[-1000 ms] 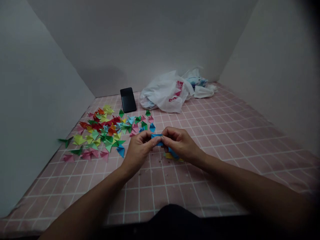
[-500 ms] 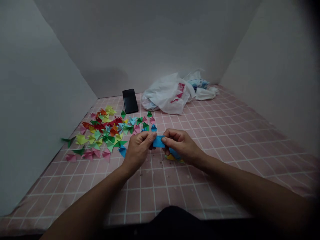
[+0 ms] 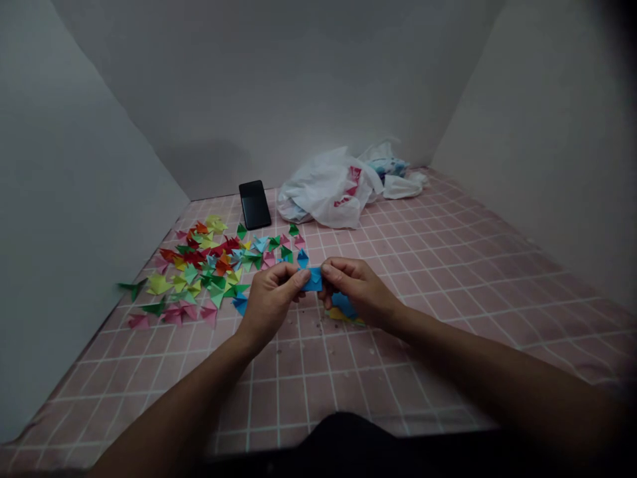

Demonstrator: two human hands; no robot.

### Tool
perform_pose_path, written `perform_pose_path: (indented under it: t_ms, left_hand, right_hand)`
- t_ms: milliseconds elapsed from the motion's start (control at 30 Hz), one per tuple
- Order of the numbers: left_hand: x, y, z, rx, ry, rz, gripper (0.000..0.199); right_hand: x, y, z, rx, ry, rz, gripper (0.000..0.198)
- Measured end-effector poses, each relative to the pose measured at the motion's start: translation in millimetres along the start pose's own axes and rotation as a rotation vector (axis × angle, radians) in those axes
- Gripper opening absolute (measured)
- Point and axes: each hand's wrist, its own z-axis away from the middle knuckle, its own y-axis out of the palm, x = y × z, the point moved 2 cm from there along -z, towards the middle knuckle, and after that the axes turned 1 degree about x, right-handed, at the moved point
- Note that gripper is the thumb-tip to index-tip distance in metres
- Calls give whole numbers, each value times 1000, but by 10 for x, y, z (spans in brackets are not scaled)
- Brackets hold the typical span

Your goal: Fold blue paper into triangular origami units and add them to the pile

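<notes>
Along the left edge of the pink cloth with white grid lines [image 3: 448, 265] spreads a scatter of multicoloured folded-paper shapes [image 3: 231, 245]. Beyond them, near the far edge, lies a black rectangular phone [image 3: 255, 205]. The left hand [image 3: 269, 295] is closed, thumb against fingers, pinching the left end of a small blue folded paper [image 3: 313, 280] above the cloth's middle. Near the far edge sits a crumpled white plastic bag with red print [image 3: 323, 189]. Blue and yellow papers [image 3: 343, 307] lie partly behind the right hand [image 3: 361, 289], its fingers curled at the folded paper's right edge; whether they grip it, I cannot tell.
</notes>
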Motion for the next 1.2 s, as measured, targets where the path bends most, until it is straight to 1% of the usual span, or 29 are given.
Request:
perform_pose_path:
  t_ms: [100, 200, 367, 600, 733, 900, 1067, 1200]
  left_hand:
    - [6, 7, 7, 10, 20, -23, 26]
    - [27, 12, 3, 30, 10, -27, 24]
    - [23, 14, 6, 50, -19, -26, 23]
    - [34, 24, 19, 9, -9, 5, 24]
    - [64, 45, 17, 37, -24, 14, 23]
    - [50, 35, 21, 56, 11, 16, 27]
    - [94, 19, -2, 42, 4, 16, 29]
    - [111, 26, -12, 32, 5, 65, 21]
  right_hand:
    - [-8, -2, -5, -1, 13, 25, 30]
    - [-2, -4, -4, -1, 17, 87, 26]
    - [33, 8, 13, 19, -5, 185, 25]
    - [7, 17, 0, 13, 11, 130, 28]
    - [16, 12, 0, 3, -4, 160, 26]
    - [36, 9, 12, 27, 14, 144, 25]
    - [7, -19, -10, -33, 18, 121, 26]
    - [26, -13, -12, -60, -10, 141, 24]
